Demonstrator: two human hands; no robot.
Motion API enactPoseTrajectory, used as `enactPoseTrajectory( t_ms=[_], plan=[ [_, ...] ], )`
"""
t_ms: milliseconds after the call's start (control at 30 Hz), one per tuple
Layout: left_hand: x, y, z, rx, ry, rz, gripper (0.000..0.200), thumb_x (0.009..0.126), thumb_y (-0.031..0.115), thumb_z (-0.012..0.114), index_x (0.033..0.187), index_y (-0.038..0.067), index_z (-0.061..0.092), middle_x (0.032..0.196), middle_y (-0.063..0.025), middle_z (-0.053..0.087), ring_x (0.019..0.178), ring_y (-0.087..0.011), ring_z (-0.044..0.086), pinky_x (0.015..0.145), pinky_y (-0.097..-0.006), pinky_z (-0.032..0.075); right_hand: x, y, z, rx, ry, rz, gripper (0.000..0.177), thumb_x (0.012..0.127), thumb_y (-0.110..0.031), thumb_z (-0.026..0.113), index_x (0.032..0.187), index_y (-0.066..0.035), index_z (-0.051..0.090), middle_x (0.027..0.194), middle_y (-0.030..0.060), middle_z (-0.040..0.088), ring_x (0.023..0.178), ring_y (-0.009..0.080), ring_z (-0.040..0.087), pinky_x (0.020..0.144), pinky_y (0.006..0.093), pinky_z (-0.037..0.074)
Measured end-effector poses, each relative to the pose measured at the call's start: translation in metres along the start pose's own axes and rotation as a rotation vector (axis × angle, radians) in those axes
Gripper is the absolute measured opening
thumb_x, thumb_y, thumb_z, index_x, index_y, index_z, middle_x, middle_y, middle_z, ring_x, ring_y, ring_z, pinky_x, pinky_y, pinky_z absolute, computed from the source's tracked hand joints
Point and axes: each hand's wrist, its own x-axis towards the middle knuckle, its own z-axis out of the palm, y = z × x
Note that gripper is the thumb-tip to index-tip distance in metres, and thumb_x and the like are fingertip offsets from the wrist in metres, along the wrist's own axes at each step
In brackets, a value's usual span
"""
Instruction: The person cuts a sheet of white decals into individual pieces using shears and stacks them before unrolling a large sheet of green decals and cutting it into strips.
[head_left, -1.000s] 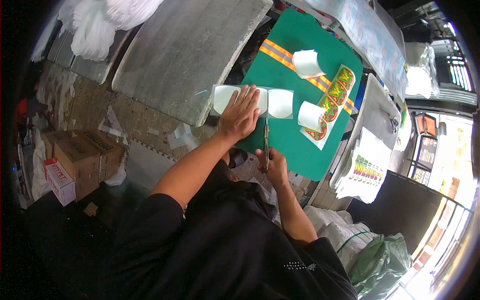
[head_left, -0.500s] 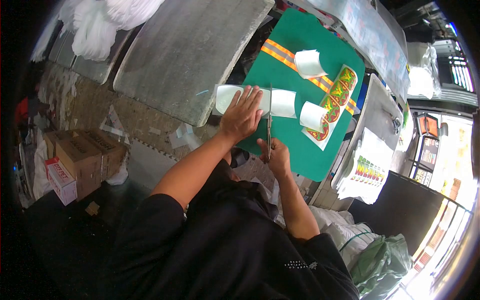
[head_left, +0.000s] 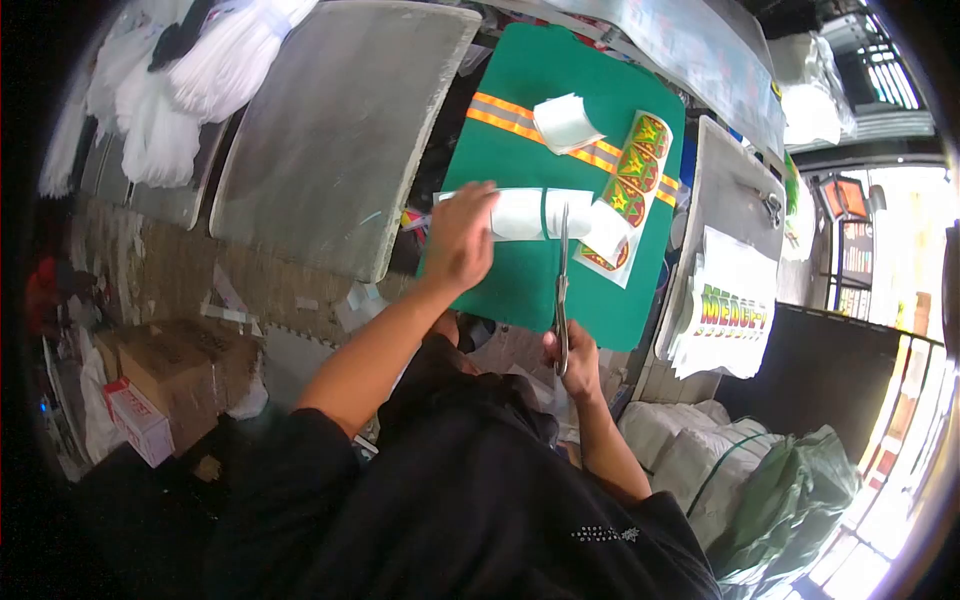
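Note:
My right hand [head_left: 572, 360] is closed around the handles of long metal scissors [head_left: 562, 290]. The blades point away from me and lie over a short white sheet piece [head_left: 576, 206]. Left of it, across a narrow green gap, lies a longer white sheet piece [head_left: 518, 213]. Over that piece's left end is my left hand [head_left: 464, 238], its fingers smeared by motion. The pieces rest on a green board [head_left: 500, 285] with orange-and-silver reflective bands. Beside them, a printed sticker strip [head_left: 640, 165] with red, green and yellow designs is partly covered by a curled white piece [head_left: 606, 228].
A small stack of white pieces [head_left: 566, 123] sits farther up the board. Grey flat boards [head_left: 335, 130] stand to the left. On the right are printed sheets [head_left: 730, 310] and another pair of scissors [head_left: 773, 208]. Cardboard boxes [head_left: 175, 370] stand at lower left.
The white strip under my hands now shows a gap across it where the scissors were. The scissors have shifted right onto the short piece. My left hand has slid toward the strip's left end.

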Motion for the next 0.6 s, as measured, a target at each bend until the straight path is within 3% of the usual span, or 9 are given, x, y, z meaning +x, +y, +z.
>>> enactPoseTrajectory(
  t_ms=[67,133,233,367,500,600],
  plan=[
    [-0.009,-0.006,-0.004,0.099,-0.041,-0.025,0.053,0.083,0.002,0.052,0.135,0.0,0.045,0.137,-0.0178,0.049,0.128,-0.0354,0.046,0.106,-0.0503,0.032,-0.018,0.008,-0.002,0.029,-0.023,0.029,0.041,0.084,-0.039,0.074,0.087,-0.002,0.056,0.067,0.0025,0.058,0.061,0.0105,0.055,0.055,0.0262,0.044],
    [-0.016,-0.006,-0.008,0.441,-0.251,-0.098,0.054,0.087,0.011,0.053,0.139,0.001,0.042,0.143,-0.0176,0.043,0.134,-0.0353,0.04,0.109,-0.0517,0.03,-0.034,0.009,0.003,0.168,-0.13,0.098,0.044,0.082,-0.041,0.077,0.088,-0.002,0.057,0.071,0.0018,0.058,0.065,0.0108,0.055,0.058,0.0269,0.045],
    [-0.022,-0.011,0.002,0.468,-0.268,-0.124,0.056,0.09,0.018,0.052,0.142,0.002,0.038,0.149,-0.0174,0.037,0.139,-0.036,0.033,0.112,-0.0528,0.027,-0.043,0.023,0.011,0.098,-0.203,0.255,0.044,0.082,-0.041,0.077,0.09,-0.001,0.058,0.073,0.0029,0.059,0.066,0.0118,0.057,0.058,0.0278,0.046],
    [-0.025,-0.016,0.002,0.439,-0.29,-0.151,0.056,0.092,0.02,0.05,0.143,0.003,0.038,0.151,-0.0168,0.035,0.141,-0.037,0.031,0.114,-0.0538,0.024,-0.031,0.043,0.029,-0.006,-0.276,0.212,0.049,0.086,-0.047,0.07,0.092,0.0,0.06,0.076,0.0067,0.061,0.069,0.0145,0.058,0.063,0.031,0.047],
    [-0.023,-0.015,0.0,0.385,-0.277,-0.138,0.056,0.091,0.02,0.051,0.143,0.002,0.038,0.149,-0.0186,0.036,0.139,-0.0388,0.032,0.112,-0.0557,0.026,-0.003,0.022,0.046,0.039,-0.304,0.155,0.048,0.088,-0.049,0.066,0.091,-0.003,0.055,0.073,0.0042,0.059,0.066,0.0132,0.058,0.061,0.028,0.047],
    [-0.024,-0.015,-0.002,0.367,-0.259,-0.131,0.055,0.092,0.019,0.051,0.143,0.002,0.038,0.148,-0.0199,0.037,0.138,-0.0403,0.033,0.111,-0.0573,0.027,0.014,0.017,0.057,0.043,-0.205,0.148,0.046,0.089,-0.047,0.066,0.09,-0.003,0.056,0.074,0.0039,0.056,0.064,0.0132,0.058,0.059,0.0292,0.047]
  ],
)
